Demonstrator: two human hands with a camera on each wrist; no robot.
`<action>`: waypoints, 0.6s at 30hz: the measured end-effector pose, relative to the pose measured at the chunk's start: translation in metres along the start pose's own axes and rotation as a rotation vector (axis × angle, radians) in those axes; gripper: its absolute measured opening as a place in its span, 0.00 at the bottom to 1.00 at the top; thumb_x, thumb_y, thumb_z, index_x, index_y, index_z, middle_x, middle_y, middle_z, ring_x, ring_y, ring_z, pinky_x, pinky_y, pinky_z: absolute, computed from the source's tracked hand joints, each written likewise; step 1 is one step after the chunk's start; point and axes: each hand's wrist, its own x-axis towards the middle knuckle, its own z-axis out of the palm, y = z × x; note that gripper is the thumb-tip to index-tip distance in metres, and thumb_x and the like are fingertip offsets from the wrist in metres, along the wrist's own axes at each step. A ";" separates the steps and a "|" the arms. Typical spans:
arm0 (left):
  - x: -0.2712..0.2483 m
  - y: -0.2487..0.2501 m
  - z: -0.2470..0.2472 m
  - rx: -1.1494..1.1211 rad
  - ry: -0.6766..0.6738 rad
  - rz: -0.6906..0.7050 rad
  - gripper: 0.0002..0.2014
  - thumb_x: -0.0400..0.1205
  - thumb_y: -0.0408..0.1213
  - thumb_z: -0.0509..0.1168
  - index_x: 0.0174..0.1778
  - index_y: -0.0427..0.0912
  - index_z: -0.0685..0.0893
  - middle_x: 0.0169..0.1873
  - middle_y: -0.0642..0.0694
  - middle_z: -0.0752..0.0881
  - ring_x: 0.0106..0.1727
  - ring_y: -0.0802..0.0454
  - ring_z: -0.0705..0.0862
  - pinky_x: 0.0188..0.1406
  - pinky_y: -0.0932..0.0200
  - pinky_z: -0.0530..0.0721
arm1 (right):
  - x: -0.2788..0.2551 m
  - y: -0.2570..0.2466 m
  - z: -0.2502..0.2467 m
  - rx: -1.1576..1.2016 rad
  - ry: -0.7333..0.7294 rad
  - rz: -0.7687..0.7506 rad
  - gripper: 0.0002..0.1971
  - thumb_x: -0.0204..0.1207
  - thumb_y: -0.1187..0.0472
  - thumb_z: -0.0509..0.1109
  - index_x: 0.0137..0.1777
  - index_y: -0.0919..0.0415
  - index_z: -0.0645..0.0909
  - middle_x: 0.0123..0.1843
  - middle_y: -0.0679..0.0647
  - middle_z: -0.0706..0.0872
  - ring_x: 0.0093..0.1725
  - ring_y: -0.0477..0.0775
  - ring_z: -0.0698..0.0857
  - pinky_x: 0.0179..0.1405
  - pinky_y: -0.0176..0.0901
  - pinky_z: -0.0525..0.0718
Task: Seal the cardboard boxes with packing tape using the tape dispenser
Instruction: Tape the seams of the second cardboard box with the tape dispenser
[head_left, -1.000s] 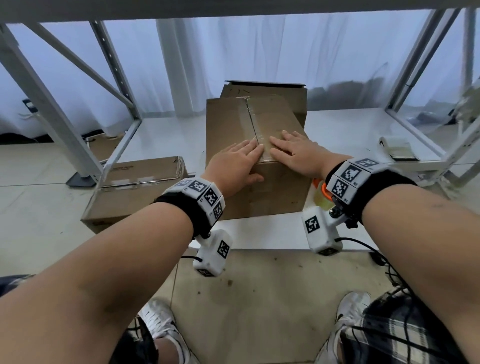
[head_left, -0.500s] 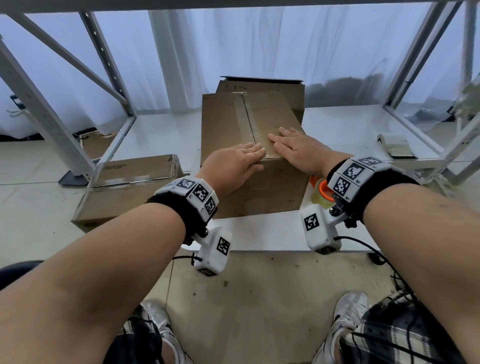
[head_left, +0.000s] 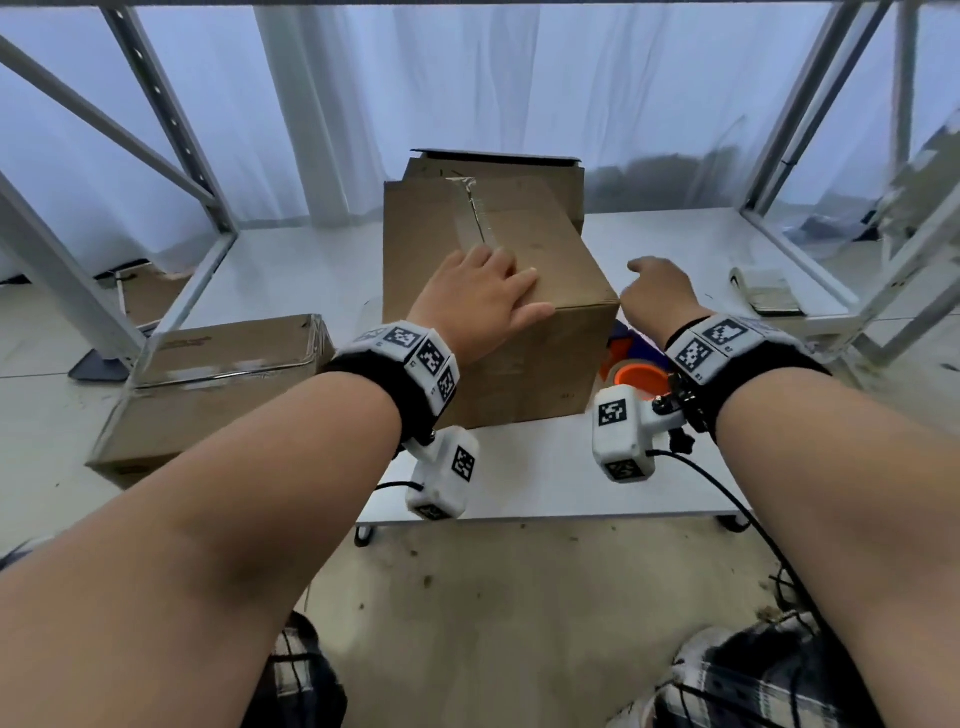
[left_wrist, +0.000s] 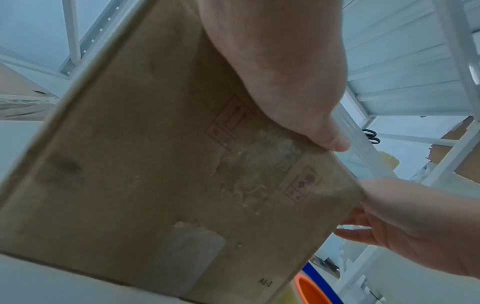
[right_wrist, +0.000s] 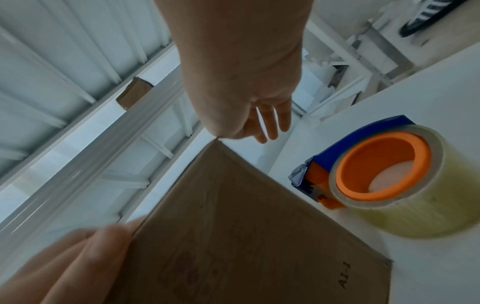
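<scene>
A brown cardboard box stands on the white table, with a strip of clear tape along its top seam. My left hand lies flat on the box top near its front edge, fingers straight, thumb at the edge. My right hand hovers off the box's right front corner, fingers loose and holding nothing. The blue and orange tape dispenser with a clear roll lies on the table right of the box, below my right wrist.
A second open box stands behind the first. A flatter taped box sits on the floor to the left. A small folded item lies at the table's right. White metal frame posts flank both sides.
My right hand has lifted off the box top and moved right, past the box's corner. My left hand stays flat on the top, shifted slightly toward the middle.
</scene>
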 end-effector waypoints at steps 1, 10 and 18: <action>0.002 -0.001 0.002 -0.005 0.001 -0.006 0.35 0.82 0.62 0.37 0.76 0.47 0.71 0.68 0.43 0.77 0.68 0.44 0.74 0.67 0.48 0.70 | 0.004 0.006 0.001 -0.031 -0.017 0.025 0.25 0.80 0.71 0.60 0.77 0.68 0.67 0.78 0.65 0.71 0.77 0.64 0.69 0.73 0.48 0.68; 0.013 -0.006 0.011 -0.057 0.009 -0.040 0.33 0.83 0.62 0.41 0.76 0.45 0.71 0.74 0.44 0.75 0.73 0.44 0.73 0.69 0.47 0.71 | 0.010 0.081 0.039 -0.273 -0.240 0.192 0.10 0.77 0.64 0.67 0.55 0.69 0.81 0.54 0.67 0.86 0.49 0.64 0.82 0.44 0.47 0.76; 0.014 -0.006 0.010 -0.093 -0.033 -0.028 0.34 0.83 0.63 0.45 0.81 0.45 0.63 0.80 0.44 0.66 0.80 0.47 0.64 0.75 0.50 0.66 | 0.005 0.054 0.015 0.010 0.190 0.199 0.19 0.79 0.65 0.65 0.67 0.70 0.65 0.64 0.70 0.80 0.61 0.70 0.80 0.50 0.51 0.75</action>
